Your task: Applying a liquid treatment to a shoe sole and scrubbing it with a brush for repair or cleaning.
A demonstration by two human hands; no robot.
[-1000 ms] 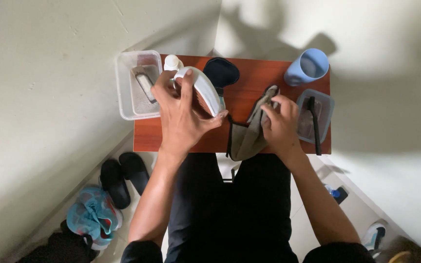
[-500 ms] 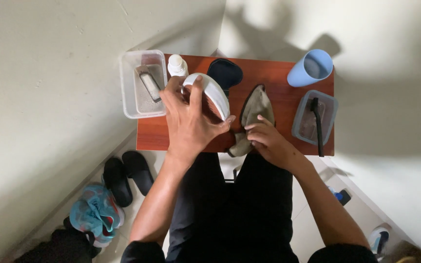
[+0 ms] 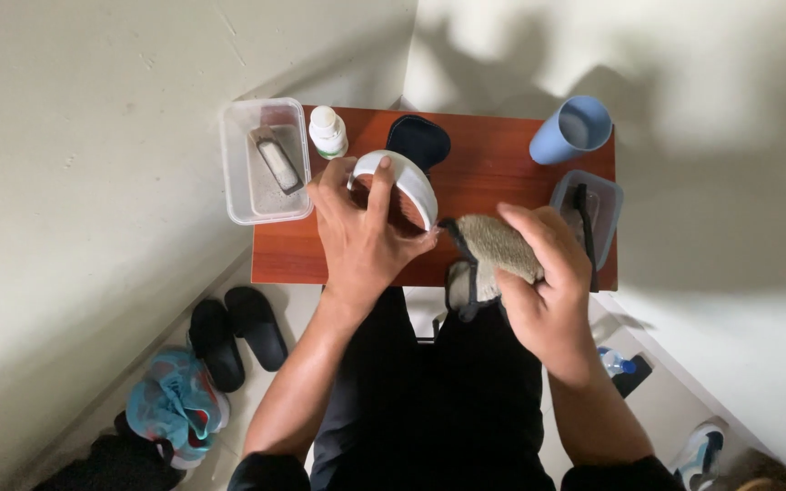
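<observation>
hands meet over the front edge of a small reddish-brown desk [image 3: 502, 173]. the left hand [image 3: 366, 232] has its fingers spread and curled over a white shoe brush [image 3: 402, 182] with brown bristles, gripping it by the rim above the desk's middle. the right hand [image 3: 548, 282] is closed around a grey-beige shoe [image 3: 493, 245] with dark trim, holding it at the desk's near edge just beside the brush; whether bristles and shoe touch cannot be told. a clear plastic tub [image 3: 238, 173] with a small flat object inside sits at the desk's far left, a small white bottle [image 3: 327, 130] next to it. a dark pouch [image 3: 420, 138] lies behind the brush. a blue cup [image 3: 570, 130] stands at the far right, with a grey tray [image 3: 607, 195] holding a dark-handled tool in front of it. black slippers [image 3: 234, 332] lie on the floor to the left.
</observation>
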